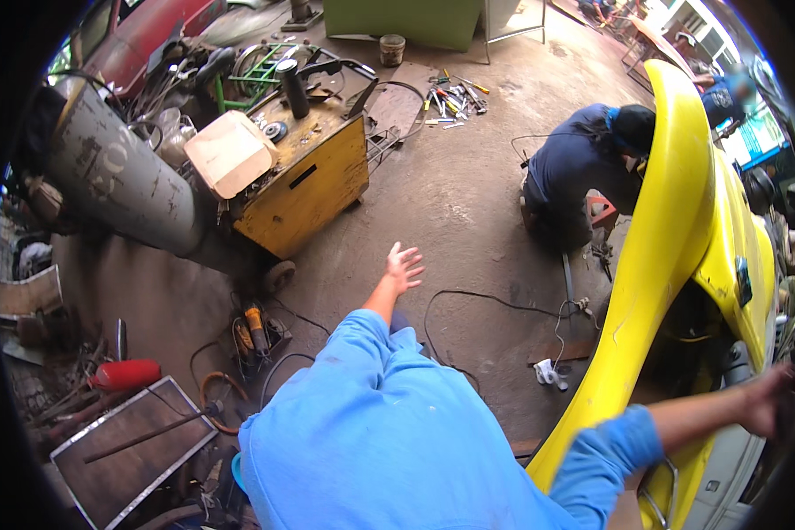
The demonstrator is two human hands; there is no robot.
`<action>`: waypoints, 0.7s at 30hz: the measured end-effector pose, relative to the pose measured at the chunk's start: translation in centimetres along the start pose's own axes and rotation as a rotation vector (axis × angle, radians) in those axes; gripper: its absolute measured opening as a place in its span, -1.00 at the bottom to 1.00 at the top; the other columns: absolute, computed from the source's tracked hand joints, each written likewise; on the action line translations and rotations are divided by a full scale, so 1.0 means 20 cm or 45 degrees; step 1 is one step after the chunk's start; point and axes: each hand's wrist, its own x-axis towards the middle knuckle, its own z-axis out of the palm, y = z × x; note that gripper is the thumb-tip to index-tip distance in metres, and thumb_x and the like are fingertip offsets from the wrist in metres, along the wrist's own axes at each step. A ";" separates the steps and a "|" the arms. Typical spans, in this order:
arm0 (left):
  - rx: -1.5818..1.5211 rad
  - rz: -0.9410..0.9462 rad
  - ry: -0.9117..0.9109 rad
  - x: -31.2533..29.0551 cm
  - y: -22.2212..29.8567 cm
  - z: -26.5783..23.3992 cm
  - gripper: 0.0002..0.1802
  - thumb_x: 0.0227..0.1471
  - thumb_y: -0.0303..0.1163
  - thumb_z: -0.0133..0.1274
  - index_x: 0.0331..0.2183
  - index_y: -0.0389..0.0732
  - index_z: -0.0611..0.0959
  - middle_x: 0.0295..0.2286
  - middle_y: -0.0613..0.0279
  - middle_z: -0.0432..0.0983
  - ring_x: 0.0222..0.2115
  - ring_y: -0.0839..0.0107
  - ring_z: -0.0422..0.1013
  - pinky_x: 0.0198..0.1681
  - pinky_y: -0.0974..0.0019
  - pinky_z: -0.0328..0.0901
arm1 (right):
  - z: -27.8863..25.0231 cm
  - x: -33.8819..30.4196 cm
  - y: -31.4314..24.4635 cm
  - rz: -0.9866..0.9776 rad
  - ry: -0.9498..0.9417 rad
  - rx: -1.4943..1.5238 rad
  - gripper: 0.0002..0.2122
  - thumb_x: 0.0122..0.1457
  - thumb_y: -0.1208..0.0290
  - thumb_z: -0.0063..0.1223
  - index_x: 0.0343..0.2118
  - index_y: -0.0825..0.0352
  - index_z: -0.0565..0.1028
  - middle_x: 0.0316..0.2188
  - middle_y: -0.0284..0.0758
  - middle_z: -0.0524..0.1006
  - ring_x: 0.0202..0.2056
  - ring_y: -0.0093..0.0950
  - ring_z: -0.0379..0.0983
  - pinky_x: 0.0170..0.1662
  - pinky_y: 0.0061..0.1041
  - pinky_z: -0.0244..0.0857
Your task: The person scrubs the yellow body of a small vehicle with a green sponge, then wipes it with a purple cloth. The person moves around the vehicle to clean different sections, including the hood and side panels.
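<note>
My left hand [404, 269] is stretched out over the concrete floor with its fingers spread, and holds nothing. On the other side my right arm reaches across a yellow vehicle body [632, 265] with a curved fender. My right hand [771, 402] is at the dark right rim, above a grey vehicle panel [729, 473]. Shadow hides its fingers, so whether it grips or only touches something does not show. Blue sleeves cover both arms down to the forearms.
Beyond the fender another person [574, 168] crouches. A yellow wooden cart [305, 190] and a grey gas cylinder [128, 168] stand left. Black cable [495, 299] crosses the floor. Several hand tools [453, 99] lie farther off. A power tool [256, 331] and red cylinder [125, 374] are lower left.
</note>
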 end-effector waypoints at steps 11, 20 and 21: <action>-0.393 0.286 -0.490 0.19 1.07 -0.04 0.11 -0.19 0.57 -0.57 0.22 0.01 -0.02 0.12 0.02 0.14 0.13 -0.05 0.07 0.11 -0.41 -0.41 | -0.37 -2.08 1.35 1.781 -1.245 -1.559 -0.71 0.09 0.26 -0.09 -0.25 0.38 0.45 -0.34 -0.24 0.49 -0.32 -0.31 0.37 -0.16 -0.23 0.20; -0.635 0.375 -0.468 0.18 1.10 -0.40 0.19 -0.30 0.64 -0.53 0.24 0.06 -0.14 0.24 0.07 -0.27 0.24 -0.06 -0.35 0.09 -0.41 -0.60 | 0.71 -0.44 1.90 0.454 -0.328 -0.349 -0.76 0.10 0.34 -0.10 -0.25 0.37 0.44 -0.35 -0.28 0.49 -0.39 -0.35 0.39 -0.21 -0.31 0.27; -0.687 0.350 -0.377 0.17 1.09 -0.35 0.19 -0.30 0.64 -0.53 0.24 0.06 -0.15 0.24 0.06 -0.28 0.24 -0.06 -0.35 0.09 -0.42 -0.60 | 0.79 -0.72 2.03 0.502 -0.369 -0.548 -0.77 0.10 0.35 -0.10 -0.25 0.37 0.44 -0.36 -0.28 0.49 -0.39 -0.35 0.39 -0.21 -0.32 0.28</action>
